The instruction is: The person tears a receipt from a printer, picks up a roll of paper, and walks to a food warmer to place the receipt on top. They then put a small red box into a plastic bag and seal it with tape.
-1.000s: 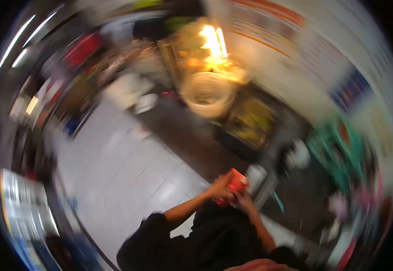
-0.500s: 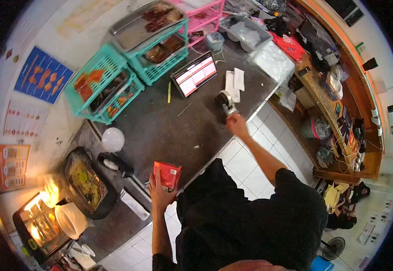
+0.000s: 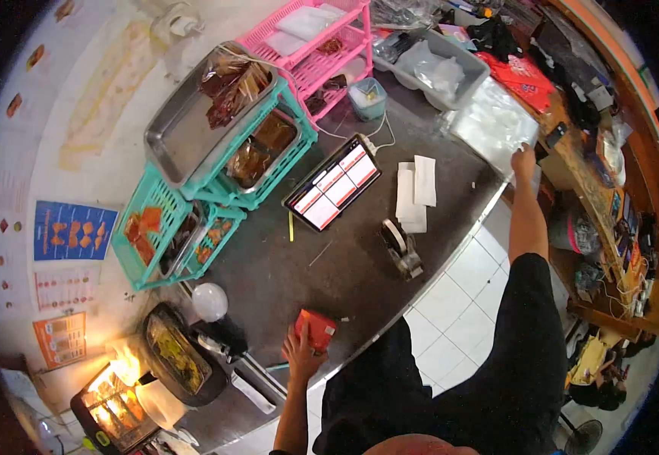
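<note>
Moved: right hand (image 3: 523,161) has left the tape dispenser (image 3: 401,252) for the bags (image 3: 488,125); the dispenser now stands free on the counter (image 3: 367,292).
Left hand: fingers spread and laid over the box (image 3: 322,331), not wrapped round it.
Right hand: arm stretched out, fingers at the near corner of the clear bags; whether they pinch is too small to tell.
Box: red, on the counter near its front edge, under the left fingers.
Dispenser: between the two hands, near the paper slips (image 3: 416,193).
Tablet: lit screen (image 3: 334,184), left of the slips.
Bags: flat stack beside the grey tub (image 3: 462,89).
</note>
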`<state>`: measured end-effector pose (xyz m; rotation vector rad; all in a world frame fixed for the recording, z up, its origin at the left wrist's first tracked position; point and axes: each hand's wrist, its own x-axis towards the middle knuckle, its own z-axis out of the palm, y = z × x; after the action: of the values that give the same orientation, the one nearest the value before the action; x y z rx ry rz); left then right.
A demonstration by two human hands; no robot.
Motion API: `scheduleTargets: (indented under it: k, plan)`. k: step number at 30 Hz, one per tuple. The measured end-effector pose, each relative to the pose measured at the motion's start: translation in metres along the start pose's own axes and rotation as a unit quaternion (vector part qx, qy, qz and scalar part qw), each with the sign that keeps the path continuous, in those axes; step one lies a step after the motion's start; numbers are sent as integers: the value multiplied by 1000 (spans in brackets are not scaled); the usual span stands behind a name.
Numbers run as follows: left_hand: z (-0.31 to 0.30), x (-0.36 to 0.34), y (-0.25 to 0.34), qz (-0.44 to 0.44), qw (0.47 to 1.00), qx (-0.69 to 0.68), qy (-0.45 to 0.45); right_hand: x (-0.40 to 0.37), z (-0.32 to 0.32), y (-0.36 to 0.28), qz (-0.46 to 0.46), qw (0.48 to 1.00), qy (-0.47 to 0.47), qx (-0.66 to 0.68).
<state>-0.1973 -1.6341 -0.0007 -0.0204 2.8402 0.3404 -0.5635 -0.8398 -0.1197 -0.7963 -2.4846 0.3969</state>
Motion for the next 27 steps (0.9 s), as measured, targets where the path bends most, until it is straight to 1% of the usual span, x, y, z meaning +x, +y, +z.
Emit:
scheduleTargets:
  k: [2, 3, 4, 5, 6, 7, 8, 9, 10, 12, 14, 16, 17, 18, 19, 20, 22, 23, 24, 26, 27]
  plan:
    - [-3, 1, 4, -9, 1000, -18, -13, 15, 4, 11, -31, 997, -47, -54]
    - [-7, 3, 7, -38, 998, -16, -52, 22, 4, 14, -49, 993, -75, -82]
    - [-2, 5, 5, -26, 998, -23, -44, 27, 6, 13, -66, 984, -106, -125]
    - [2, 6, 2, -20, 999, -29, -39, 30, 18, 29, -153, 963, -80, -209]
    - [3, 3, 0, -19, 999, -33, -33, 31, 34, 39, -244, 926, -53, -282]
    - [-3, 7, 3, -39, 996, -47, -65, 16, 20, 0, -103, 952, -115, -264]
    - [-4, 8, 5, -42, 996, -46, -65, 29, 43, 21, -169, 921, -101, -335]
    - [-4, 9, 4, -43, 996, -42, -63, 27, 36, 9, -145, 935, -86, -312]
    - [-5, 8, 3, -39, 997, -40, -60, 17, 23, -17, -145, 949, -46, -275]
    - [-6, 8, 0, -39, 996, -52, -61, 10, 3, -47, -158, 952, -12, -262]
    - [-3, 9, 3, -38, 996, -62, -54, 15, -8, -60, -179, 936, -33, -302]
    - [-6, 8, 2, -37, 996, -58, -51, 28, 3, -64, -204, 926, -123, -292]
    - [-4, 6, 1, -33, 997, -62, -43, 48, 5, -48, -206, 918, -162, -296]
    - [-1, 10, 1, -43, 997, -48, -52, 85, -1, -20, -205, 909, -194, -307]
    - [-2, 9, 1, -52, 996, -38, -65, 130, 15, 35, -456, 786, -214, -360]
    - [-2, 6, 4, -62, 994, -29, -80, 142, -3, 7, -304, 824, -334, -342]
    - [-2, 5, 2, -50, 995, -54, -68, 111, -87, -109, -240, 864, -237, -375]
    - [0, 4, 0, -29, 997, -50, -50, 130, -95, -112, -279, 849, -232, -384]
    - [0, 5, 2, -27, 997, -47, -51, 148, -103, -115, -318, 833, -225, -393]
    - [-5, 5, 5, -30, 998, -38, -49, 193, -127, -123, -308, 886, -192, -288]
    - [-10, 7, 7, -21, 998, -46, -48, 193, -156, -155, -292, 897, -142, -302]
